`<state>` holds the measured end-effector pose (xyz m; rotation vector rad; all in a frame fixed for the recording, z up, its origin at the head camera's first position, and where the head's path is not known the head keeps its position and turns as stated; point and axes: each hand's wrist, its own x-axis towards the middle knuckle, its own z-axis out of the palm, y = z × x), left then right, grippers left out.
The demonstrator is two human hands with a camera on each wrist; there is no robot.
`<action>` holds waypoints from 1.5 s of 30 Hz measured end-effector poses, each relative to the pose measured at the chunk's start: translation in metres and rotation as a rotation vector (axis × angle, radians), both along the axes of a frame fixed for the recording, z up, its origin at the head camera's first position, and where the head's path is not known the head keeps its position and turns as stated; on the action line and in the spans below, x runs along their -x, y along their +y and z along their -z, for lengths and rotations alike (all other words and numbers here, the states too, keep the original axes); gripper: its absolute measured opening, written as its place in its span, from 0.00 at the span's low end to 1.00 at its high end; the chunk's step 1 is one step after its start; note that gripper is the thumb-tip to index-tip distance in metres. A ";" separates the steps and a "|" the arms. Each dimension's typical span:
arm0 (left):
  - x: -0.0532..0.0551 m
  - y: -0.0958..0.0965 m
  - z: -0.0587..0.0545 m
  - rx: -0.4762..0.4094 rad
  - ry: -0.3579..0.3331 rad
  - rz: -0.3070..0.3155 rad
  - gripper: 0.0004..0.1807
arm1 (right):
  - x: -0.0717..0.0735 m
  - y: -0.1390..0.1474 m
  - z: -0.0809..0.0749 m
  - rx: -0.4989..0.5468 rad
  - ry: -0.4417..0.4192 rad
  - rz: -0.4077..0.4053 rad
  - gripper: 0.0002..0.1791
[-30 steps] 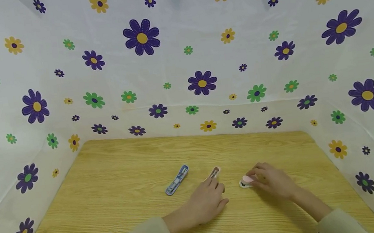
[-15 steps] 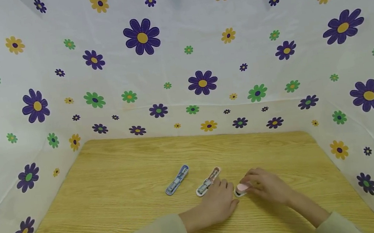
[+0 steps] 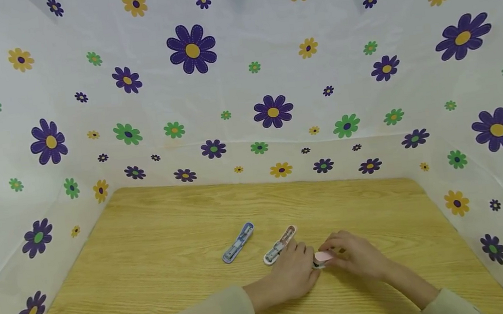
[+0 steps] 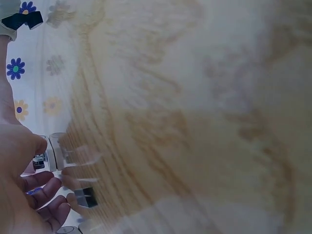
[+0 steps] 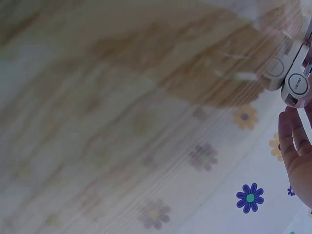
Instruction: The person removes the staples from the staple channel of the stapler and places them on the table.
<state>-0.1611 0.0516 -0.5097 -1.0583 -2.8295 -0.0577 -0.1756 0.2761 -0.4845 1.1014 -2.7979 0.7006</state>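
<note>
A small stapler with a pink top [image 3: 323, 256] is low over the wooden table, right of centre. My right hand [image 3: 356, 255] pinches it from the right between thumb and fingers. From the other side my left hand [image 3: 292, 271] has its thumb and fingertips around the stapler's left end. In the left wrist view, the stapler [image 4: 41, 160] shows between thumb and fingers, partly hidden by the hand. Two more staplers lie to the left, metal inner parts facing up: a white and pink one [image 3: 280, 245] just beyond my left fingers, and a blue one [image 3: 238, 243].
The light wooden table [image 3: 163, 239] has a glossy surface that reflects the hands in the wrist views. White cloth walls with a flower print [image 3: 234, 86] enclose its back and both sides.
My left hand has moved right from the white and pink stapler, uncovering it, to the pink-topped one. My right hand has brought that stapler left and closer to meet it.
</note>
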 end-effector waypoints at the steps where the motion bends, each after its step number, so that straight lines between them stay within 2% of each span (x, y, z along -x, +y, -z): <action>1: 0.001 0.001 0.001 0.002 0.008 -0.001 0.19 | 0.000 0.000 0.000 0.009 -0.019 0.000 0.13; 8: 0.003 0.007 0.004 0.018 0.044 -0.033 0.20 | 0.004 0.000 0.001 0.063 -0.148 0.022 0.14; 14: 0.002 0.008 0.005 0.045 0.065 -0.051 0.20 | 0.005 0.001 0.003 0.091 -0.182 0.015 0.13; 18: 0.001 0.007 0.003 0.036 0.045 -0.070 0.20 | 0.006 0.001 0.003 0.113 -0.198 0.001 0.13; 23: -0.003 0.007 0.002 0.015 0.007 -0.095 0.20 | 0.006 0.000 0.004 0.129 -0.218 -0.025 0.13; 29: -0.004 0.008 0.003 0.005 0.012 -0.105 0.21 | 0.007 0.001 0.007 0.147 -0.204 -0.045 0.13; 36: -0.006 0.009 0.004 0.026 0.036 -0.101 0.20 | 0.007 0.002 0.009 0.151 -0.182 -0.035 0.14; 41: -0.005 0.010 0.003 0.023 0.023 -0.098 0.20 | 0.005 0.002 0.009 0.156 -0.184 -0.021 0.14; 45: -0.003 0.010 0.003 0.002 -0.012 -0.100 0.19 | 0.005 0.002 0.008 0.169 -0.196 -0.014 0.13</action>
